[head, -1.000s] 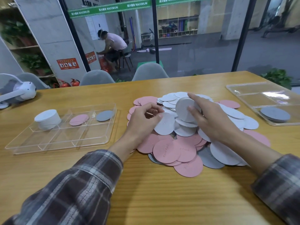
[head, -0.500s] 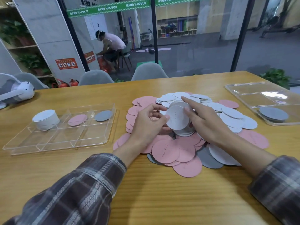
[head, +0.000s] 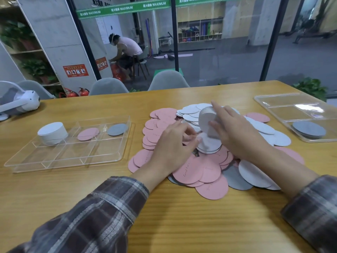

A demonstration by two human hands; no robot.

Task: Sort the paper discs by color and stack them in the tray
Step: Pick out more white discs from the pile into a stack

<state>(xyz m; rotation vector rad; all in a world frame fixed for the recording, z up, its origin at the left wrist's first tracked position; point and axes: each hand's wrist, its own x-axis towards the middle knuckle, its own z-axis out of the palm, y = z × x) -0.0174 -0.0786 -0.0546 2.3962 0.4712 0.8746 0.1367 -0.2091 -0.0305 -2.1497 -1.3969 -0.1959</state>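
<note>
A heap of pink, white and grey paper discs (head: pixel 206 172) covers the middle of the wooden table. My right hand (head: pixel 235 132) grips a thick stack of white discs (head: pixel 205 119), tilted on edge above the heap. My left hand (head: pixel 173 143) rests on the pink discs, its fingertips at the white discs (head: pixel 209 145) lying under the stack. At the left stands a clear divided tray (head: pixel 73 154) holding a tall white disc stack (head: pixel 52 133), a pink disc (head: pixel 88 134) and a grey disc (head: pixel 117 129) in separate back compartments.
A second clear tray (head: pixel 284 106) at the right edge holds grey discs (head: pixel 309 129). A white headset (head: pixel 18 103) lies at the far left of the table. Grey chairs (head: pixel 167 81) stand behind the table, before a glass wall. Bare wood (head: pixel 182 225) lies in front of the heap.
My right hand has kept its white stack, lowering it onto the heap and tilting it. My left hand moved right to the white discs beneath the stack.
</note>
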